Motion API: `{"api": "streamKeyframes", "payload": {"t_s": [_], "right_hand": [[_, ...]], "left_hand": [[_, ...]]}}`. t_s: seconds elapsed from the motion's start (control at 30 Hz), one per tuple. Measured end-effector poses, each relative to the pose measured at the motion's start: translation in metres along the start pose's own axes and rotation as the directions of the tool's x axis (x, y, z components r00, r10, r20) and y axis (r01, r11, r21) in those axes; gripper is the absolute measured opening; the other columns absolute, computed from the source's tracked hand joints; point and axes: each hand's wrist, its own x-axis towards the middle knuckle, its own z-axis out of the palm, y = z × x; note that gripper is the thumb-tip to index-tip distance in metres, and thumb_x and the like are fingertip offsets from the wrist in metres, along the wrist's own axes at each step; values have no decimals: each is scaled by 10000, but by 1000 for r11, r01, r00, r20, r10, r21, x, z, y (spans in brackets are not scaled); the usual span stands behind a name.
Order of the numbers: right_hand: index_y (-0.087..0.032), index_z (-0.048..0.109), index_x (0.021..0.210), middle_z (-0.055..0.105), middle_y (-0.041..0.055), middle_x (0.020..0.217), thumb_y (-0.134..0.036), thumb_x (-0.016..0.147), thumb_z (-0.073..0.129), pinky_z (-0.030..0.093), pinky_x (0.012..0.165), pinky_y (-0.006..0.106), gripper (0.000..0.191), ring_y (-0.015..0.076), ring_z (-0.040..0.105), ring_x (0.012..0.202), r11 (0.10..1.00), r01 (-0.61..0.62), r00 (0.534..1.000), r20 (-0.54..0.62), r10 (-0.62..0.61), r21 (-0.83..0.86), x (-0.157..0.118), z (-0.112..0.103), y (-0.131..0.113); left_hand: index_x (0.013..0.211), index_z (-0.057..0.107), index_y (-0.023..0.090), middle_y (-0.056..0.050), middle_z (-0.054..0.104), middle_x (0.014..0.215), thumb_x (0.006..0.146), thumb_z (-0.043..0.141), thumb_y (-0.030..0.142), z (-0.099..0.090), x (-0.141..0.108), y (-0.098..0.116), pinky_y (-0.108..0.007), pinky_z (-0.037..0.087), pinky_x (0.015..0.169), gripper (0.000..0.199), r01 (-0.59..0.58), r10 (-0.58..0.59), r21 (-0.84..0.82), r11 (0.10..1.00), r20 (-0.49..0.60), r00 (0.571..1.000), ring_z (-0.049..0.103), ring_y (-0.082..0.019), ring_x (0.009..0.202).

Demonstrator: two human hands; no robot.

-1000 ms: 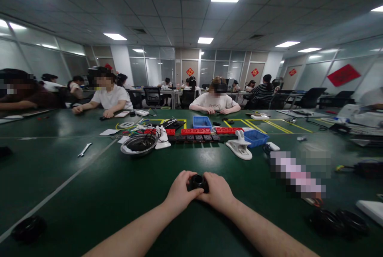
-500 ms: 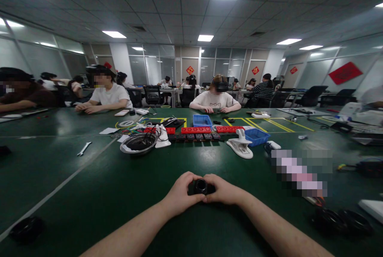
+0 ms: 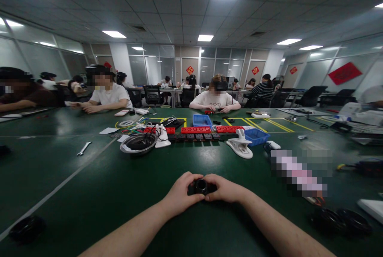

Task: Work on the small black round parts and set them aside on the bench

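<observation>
Between my two hands is a black ring-shaped part [image 3: 201, 185] with a round hole through its middle, held low over the green table [image 3: 125, 193]. My left hand [image 3: 183, 193] grips it from the left, thumb along the near side and fingers around the far side. From the right, my right hand [image 3: 222, 189] curls around it in the same way, its thumb meeting the left thumb. The part's exact kind cannot be made out, and its outer edges are partly hidden by my fingers.
Black round parts lie near left [image 3: 26, 228] and near right [image 3: 329, 220]. Farther off are a wrench [image 3: 84, 148], a metal bowl [image 3: 128, 150], red socket strips [image 3: 196, 130], a white clip base [image 3: 241, 148] and blue trays [image 3: 257, 136]. Co-workers sit across the table.
My hands and the black ring-shaped part stay nearly in place. Across the table, a red item now shows at a co-worker's hands, and another co-worker's hand at the left has shifted.
</observation>
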Motion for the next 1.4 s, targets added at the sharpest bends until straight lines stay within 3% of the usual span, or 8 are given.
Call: {"api": "streamKeyframes", "payload": {"t_s": [0.4,0.47,0.57,0.7,0.77,0.9,1.13,1.4], "right_hand": [[-163,549,870,550,-13,824,-223,586,663,374,642,223,312,147,494,761,996,-86,995,-43,85,-4,1,4,-1],[-155,533,833,551,-8,790,-282,546,689,361,577,211,350,145,496,712,983,-160,983,-104,151,-84,3,10,-2],[-151,516,776,554,23,751,-378,543,669,333,538,225,359,164,498,678,905,-318,929,-284,238,-283,7,25,-5],[-157,524,764,566,56,740,-385,631,581,339,583,264,270,193,510,696,787,-420,880,-414,231,-452,8,37,-11],[-156,531,797,565,61,774,-440,608,593,352,613,281,346,205,511,718,801,-388,893,-403,203,-456,7,35,-12],[-184,509,983,539,47,925,-427,531,672,373,704,293,538,204,498,823,932,-172,963,-256,89,-320,2,21,-8],[-162,547,938,541,6,883,-205,613,637,386,731,269,340,167,496,825,998,-58,998,-25,58,10,0,4,-2],[-150,544,869,512,-17,793,-163,633,598,387,649,235,242,131,483,725,989,-81,997,2,81,123,-1,3,-2]], "left_hand": [[979,548,240,1,476,837,616,637,327,1,0,2,-240,376,637,384,32,-32,30,999,-5,999,464,-152,746],[960,553,230,-2,486,829,596,649,331,4,0,3,-248,376,632,389,74,-71,60,995,-53,996,467,-159,743],[940,551,211,-12,501,835,593,646,327,9,-1,4,-265,377,641,378,148,-130,105,983,-156,979,474,-173,751],[909,553,198,-19,511,845,595,641,339,10,-1,1,-278,380,668,355,170,-141,121,978,-219,966,480,-187,778],[919,551,200,-17,510,857,597,643,322,8,-1,0,-269,383,675,357,139,-120,91,986,-192,974,479,-181,788],[965,541,222,-3,498,853,622,627,282,1,0,-1,-245,379,670,359,58,-56,42,997,-68,996,471,-159,773],[1021,521,252,2,472,863,638,620,295,0,2,-5,-237,373,666,398,9,-10,26,1000,16,1000,457,-146,748],[1035,509,254,4,461,862,649,610,302,0,1,-5,-239,372,659,401,0,-1,12,1000,29,1000,453,-141,739]]}}
